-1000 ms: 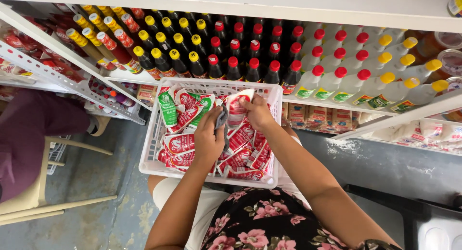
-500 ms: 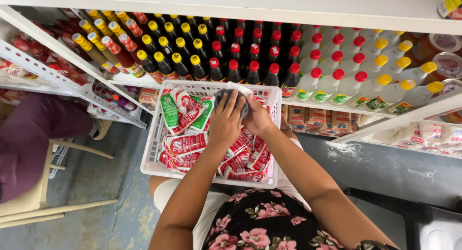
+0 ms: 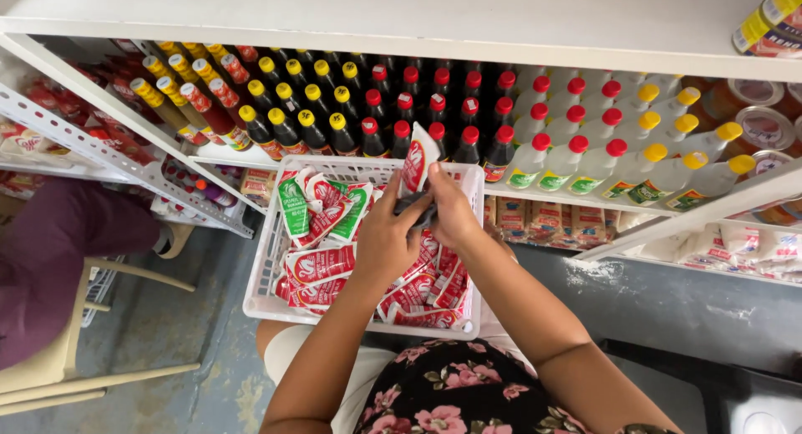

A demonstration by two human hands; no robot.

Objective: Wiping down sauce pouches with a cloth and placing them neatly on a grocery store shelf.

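Right hand [image 3: 455, 213] pinches red-white sauce pouch [image 3: 417, 160] upright at frame centre, above white slotted plastic basket [image 3: 266, 258]. Left hand [image 3: 386, 238] closed on dark cloth [image 3: 415, 207] against pouch's lower end. Risk: thin pinch slips, pouch drops among basket pouches.

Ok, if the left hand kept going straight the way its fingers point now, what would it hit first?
Most likely the red and white pouch held upright just past the left hand, above the white basket. Beyond it stand the dark red-capped bottles on the shelf, though depth is hard to judge.
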